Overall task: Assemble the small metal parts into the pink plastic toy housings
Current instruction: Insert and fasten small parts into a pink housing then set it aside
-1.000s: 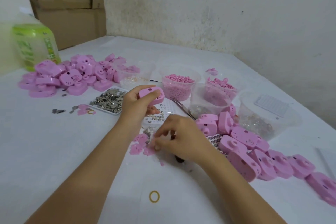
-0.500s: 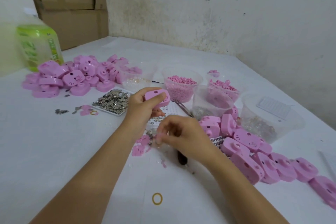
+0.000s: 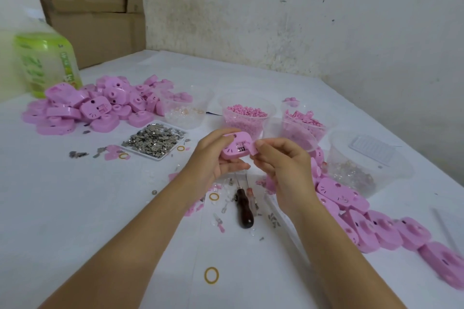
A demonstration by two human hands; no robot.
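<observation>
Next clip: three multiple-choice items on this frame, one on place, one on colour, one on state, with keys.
1. Where is the metal-parts tray? A) left of the left hand B) in a tub C) on the boxes
2. Colour of the nearest rubber band? A) red B) yellow C) blue
3. The left hand is: A) flat on the table B) holding a housing C) gripping a screwdriver
Key: 1 A, it lies left of that hand; 2 B, it is yellow; 3 B, it curls round the housing, right hand pinches a pink piece.

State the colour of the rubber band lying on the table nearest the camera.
Yellow. The rubber band shows clearly on the white table in the head view.
</observation>
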